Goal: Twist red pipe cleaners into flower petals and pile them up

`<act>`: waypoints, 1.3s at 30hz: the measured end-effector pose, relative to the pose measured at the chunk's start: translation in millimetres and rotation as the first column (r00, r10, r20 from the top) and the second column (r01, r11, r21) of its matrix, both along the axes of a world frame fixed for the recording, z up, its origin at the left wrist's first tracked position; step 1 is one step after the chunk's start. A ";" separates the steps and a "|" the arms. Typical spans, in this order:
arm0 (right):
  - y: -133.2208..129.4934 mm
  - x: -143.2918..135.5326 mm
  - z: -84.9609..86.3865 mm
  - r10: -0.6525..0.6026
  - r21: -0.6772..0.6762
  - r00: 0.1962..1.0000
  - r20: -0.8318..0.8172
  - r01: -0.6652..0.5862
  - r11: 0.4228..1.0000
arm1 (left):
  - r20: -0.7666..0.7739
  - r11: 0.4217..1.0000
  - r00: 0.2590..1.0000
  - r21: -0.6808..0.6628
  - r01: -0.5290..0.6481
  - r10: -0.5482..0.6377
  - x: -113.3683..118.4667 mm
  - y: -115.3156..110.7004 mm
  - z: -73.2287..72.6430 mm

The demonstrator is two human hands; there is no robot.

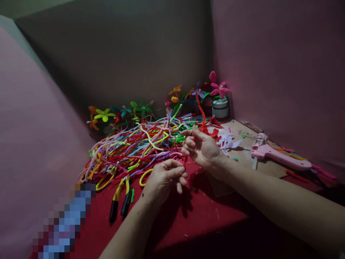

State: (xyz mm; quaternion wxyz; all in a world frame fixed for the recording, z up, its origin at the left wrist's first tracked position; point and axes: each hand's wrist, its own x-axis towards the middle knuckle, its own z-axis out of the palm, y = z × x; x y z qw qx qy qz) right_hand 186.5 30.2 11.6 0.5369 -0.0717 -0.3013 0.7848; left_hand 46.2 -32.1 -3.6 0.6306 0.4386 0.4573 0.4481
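Red pipe cleaner, thin and fuzzy, spans two bare hands: the left grip pinches its lower part between thumb and fingertips, and the right grip curls around it just above; a red strand rising past the right grip seems to be its upper end. It looks very light and soft, probably wire-cored, so it should bend easily, hold its shape and hardly slip; a gentle fingertip pinch near an end suits it. Beyond the grips lies a tangled pile of coloured pipe cleaners; left of the left grip, pliers rest on the red surface.
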 end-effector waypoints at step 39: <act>-8.5 6.1 10.4 -0.108 -0.001 0.993 0.036 0.108 0.994 | -0.635 0.494 0.446 0.772 0.400 0.630 2.9 -9.1 -14.5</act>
